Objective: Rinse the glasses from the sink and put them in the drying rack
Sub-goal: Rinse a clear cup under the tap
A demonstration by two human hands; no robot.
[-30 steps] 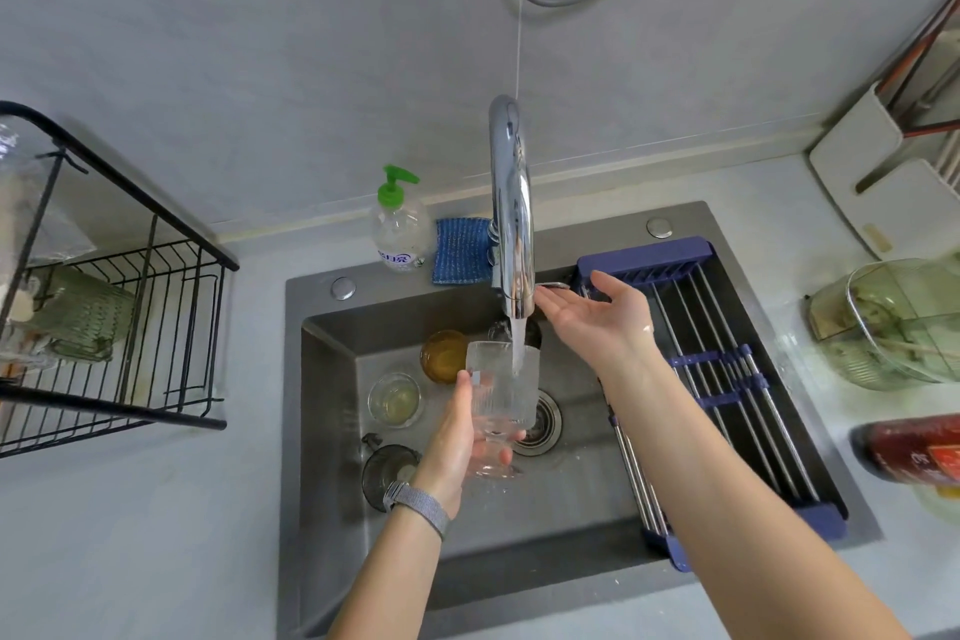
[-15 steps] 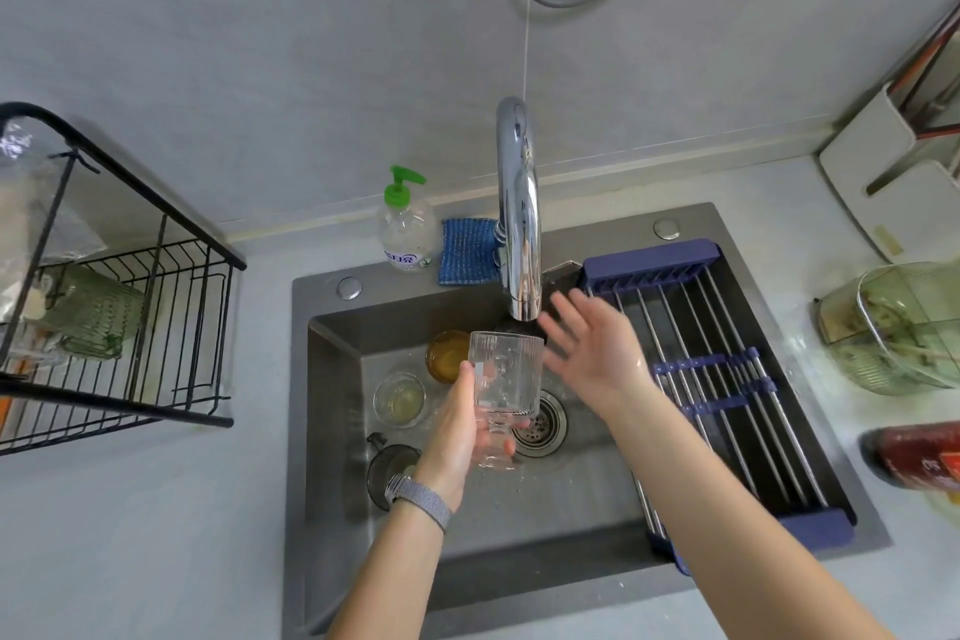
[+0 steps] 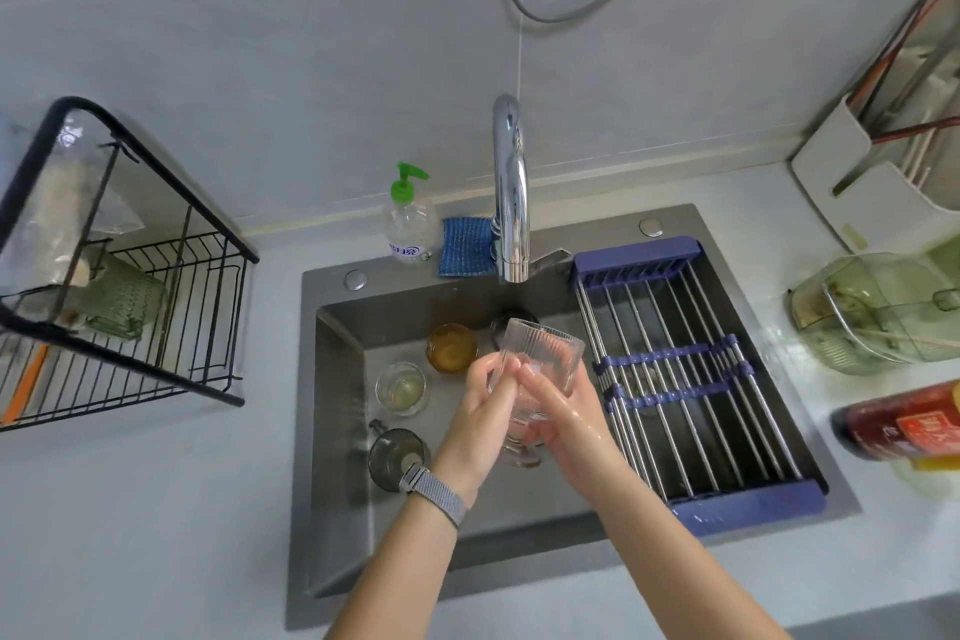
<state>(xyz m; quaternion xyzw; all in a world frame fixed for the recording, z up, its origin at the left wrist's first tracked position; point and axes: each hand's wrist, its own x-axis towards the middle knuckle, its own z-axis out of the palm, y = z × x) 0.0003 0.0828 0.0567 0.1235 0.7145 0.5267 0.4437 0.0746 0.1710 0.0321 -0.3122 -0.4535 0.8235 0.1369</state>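
Both hands meet around a ribbed clear glass (image 3: 543, 369) held over the middle of the sink (image 3: 337, 379), below and a little in front of the chrome faucet (image 3: 510, 192), so that whatever drips off falls into the basin and not onto the desk (image 3: 156, 509). The left hand (image 3: 480, 411) has its grip wrapped round the lower body of the glass from the left side, and the right hand (image 3: 563, 411) closes on it from the right with fingers laid against the wall, probably to rub the surface while the other hand steadies it. The glass sits tilted, mouth up and away from the person, which leaves the rim open to the spout; no water stream can be made out at the spout. Three other vessels wait on the sink floor to the left: an amber glass (image 3: 452, 347), a small clear glass (image 3: 402, 389) and a dark glass mug (image 3: 397, 457), so most of the rinsing is likely yet to come. The black wire drying rack (image 3: 171, 327) stands on the desk well to the left, with a green glass (image 3: 124, 299) already in it. A blue roll-up rack (image 3: 675, 379) spans the right side of the sink, close by should the glass need setting down.
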